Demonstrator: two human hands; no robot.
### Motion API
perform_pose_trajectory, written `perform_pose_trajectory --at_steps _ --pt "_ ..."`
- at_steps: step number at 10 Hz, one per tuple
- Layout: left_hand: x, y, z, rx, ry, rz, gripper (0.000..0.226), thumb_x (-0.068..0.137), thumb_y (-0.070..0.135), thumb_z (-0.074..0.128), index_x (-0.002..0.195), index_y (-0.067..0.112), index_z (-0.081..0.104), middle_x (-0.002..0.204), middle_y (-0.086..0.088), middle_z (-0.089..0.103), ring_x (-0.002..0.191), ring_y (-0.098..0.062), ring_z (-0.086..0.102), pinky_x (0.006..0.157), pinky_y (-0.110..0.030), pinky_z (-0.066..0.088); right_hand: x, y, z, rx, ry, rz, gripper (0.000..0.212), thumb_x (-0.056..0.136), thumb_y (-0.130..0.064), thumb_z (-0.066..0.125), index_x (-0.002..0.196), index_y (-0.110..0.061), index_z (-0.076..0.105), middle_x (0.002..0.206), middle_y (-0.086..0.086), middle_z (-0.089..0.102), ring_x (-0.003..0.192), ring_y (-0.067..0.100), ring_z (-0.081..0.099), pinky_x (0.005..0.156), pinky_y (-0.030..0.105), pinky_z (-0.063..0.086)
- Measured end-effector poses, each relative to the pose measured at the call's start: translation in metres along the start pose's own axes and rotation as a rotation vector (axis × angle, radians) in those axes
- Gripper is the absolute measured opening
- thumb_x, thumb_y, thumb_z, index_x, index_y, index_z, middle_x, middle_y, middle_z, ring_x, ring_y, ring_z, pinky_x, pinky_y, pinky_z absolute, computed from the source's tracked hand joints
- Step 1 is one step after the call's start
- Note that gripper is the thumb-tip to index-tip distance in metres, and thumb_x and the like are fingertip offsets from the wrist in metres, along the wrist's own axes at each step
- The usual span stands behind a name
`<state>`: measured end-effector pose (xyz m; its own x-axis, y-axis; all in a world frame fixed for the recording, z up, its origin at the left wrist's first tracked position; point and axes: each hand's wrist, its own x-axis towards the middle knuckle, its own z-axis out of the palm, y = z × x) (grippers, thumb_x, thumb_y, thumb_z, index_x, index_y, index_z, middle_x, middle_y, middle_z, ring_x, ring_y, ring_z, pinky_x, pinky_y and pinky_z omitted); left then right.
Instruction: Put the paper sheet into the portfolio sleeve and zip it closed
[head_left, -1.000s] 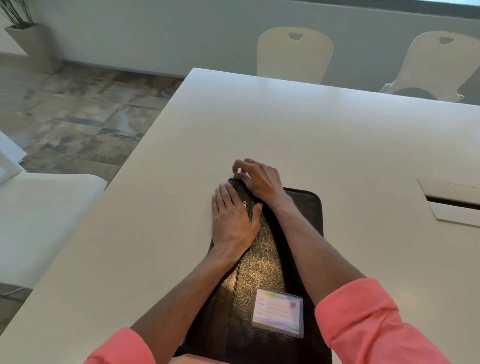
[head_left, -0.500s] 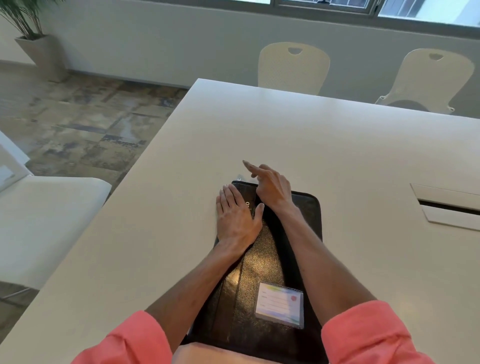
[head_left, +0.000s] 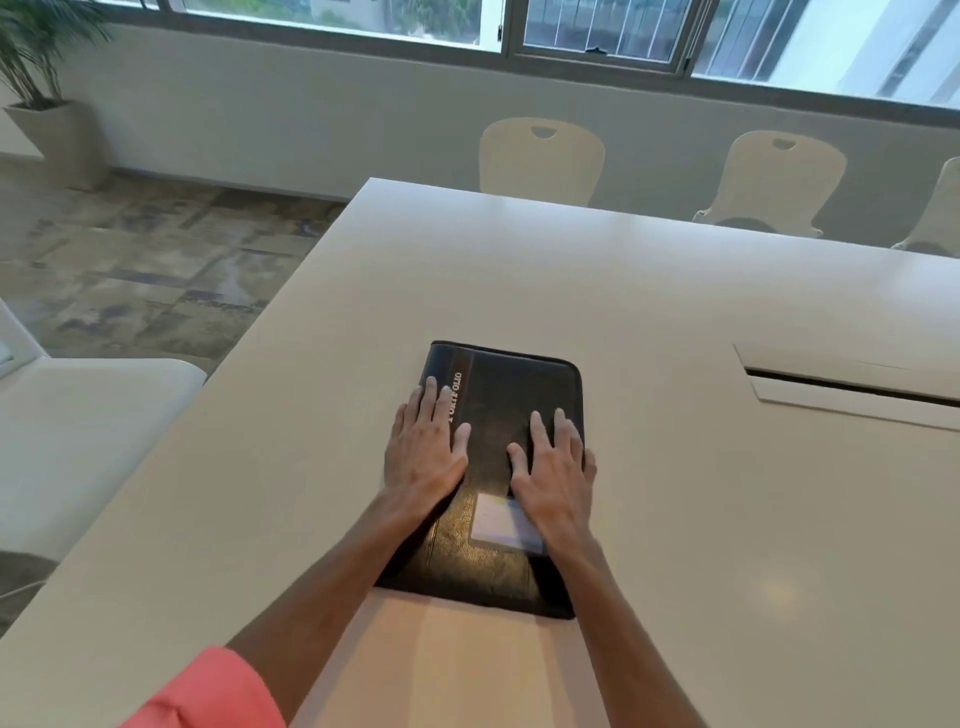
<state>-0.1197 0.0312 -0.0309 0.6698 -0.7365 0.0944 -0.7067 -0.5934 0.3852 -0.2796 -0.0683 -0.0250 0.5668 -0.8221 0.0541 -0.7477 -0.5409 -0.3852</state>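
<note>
The black leather portfolio sleeve (head_left: 498, 395) lies flat and closed on the white table (head_left: 675, 291), its long side running away from me. White lettering runs along a strip near its left edge. A clear card pocket (head_left: 493, 522) sits on its near half. My left hand (head_left: 426, 447) rests flat on the left edge, fingers spread. Flat on the right side lies my right hand (head_left: 556, 467), covering part of the card pocket. No paper sheet shows outside the sleeve. The zip is hidden from this angle.
A cable slot with a flap (head_left: 852, 387) is set into the table at the right. Cream chairs (head_left: 543, 158) stand along the far side under the windows. A white seat (head_left: 78, 431) is at my left, and a potted plant (head_left: 47, 104) in the far corner.
My right hand left the sleeve's far left corner and came down flat on its right side. My left hand slid a little nearer. My head lifted, so the windows came into view.
</note>
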Motion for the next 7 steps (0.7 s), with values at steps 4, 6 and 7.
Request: perform_pose_trajectory --at_steps 4,6,7 --pt "-0.017 -0.036 -0.012 0.003 -0.021 0.041 0.072 0.114 0.058 0.024 0.176 0.025 0.005 0.184 0.002 -0.002 0.170 -0.018 -0.001 0.137 -0.039 0.003 -0.003 -0.034 0.016 -0.038 -0.053 0.000 0.065 0.117 -0.049 0.019 0.175 -0.026 0.002 0.184 0.006 -0.008 0.171 0.024 -0.010 0.136 0.058 -0.007" --pt "-0.014 -0.041 -0.012 0.002 -0.041 0.080 0.074 0.114 0.060 0.019 0.175 0.026 -0.006 0.183 0.001 -0.015 0.169 -0.018 -0.014 0.138 -0.041 -0.005 -0.008 -0.040 0.014 -0.030 -0.041 0.046 0.065 0.117 -0.051 0.018 0.176 -0.030 0.001 0.185 0.003 -0.004 0.171 0.021 -0.006 0.137 0.057 -0.006" --pt "0.000 -0.034 -0.025 0.011 0.012 0.140 0.075 0.113 0.061 0.016 0.171 0.029 -0.020 0.177 0.004 -0.033 0.164 -0.016 -0.030 0.137 -0.045 -0.010 0.004 -0.043 0.000 0.017 0.058 0.023 0.068 0.116 -0.055 0.016 0.175 -0.031 -0.007 0.185 0.001 0.000 0.171 0.018 -0.002 0.136 0.055 -0.008"
